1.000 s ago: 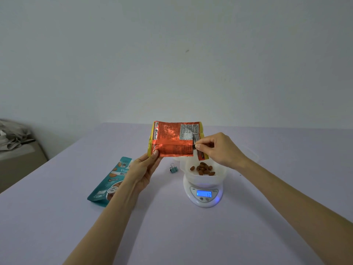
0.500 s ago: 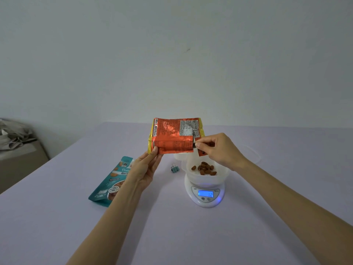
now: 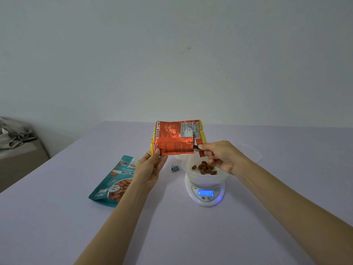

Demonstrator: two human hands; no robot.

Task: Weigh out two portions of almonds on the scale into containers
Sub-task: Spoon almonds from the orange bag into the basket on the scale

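Note:
My left hand [image 3: 150,167] pinches the lower left corner of an orange foil bag [image 3: 173,138], held up with its end folded over. My right hand [image 3: 219,155] grips a small black binder clip [image 3: 195,145] at the right edge of the fold. Just below that hand, a white digital scale [image 3: 207,197] carries a clear plastic container [image 3: 188,172] with several almonds [image 3: 205,167] in it. The lit blue display reads 12.
A teal pouch of roasted almonds [image 3: 112,182] lies flat on the lilac table [image 3: 191,236], left of my left arm. A small teal binder clip [image 3: 174,167] stands between pouch and scale. Another clear container [image 3: 251,152] sits behind my right hand. A cloth-covered unit [image 3: 15,138] stands at the far left.
Both hands and the orange bag have barely shifted. The right hand's fingers stay on the clip at the bag's right edge, and the scale reading is the same.

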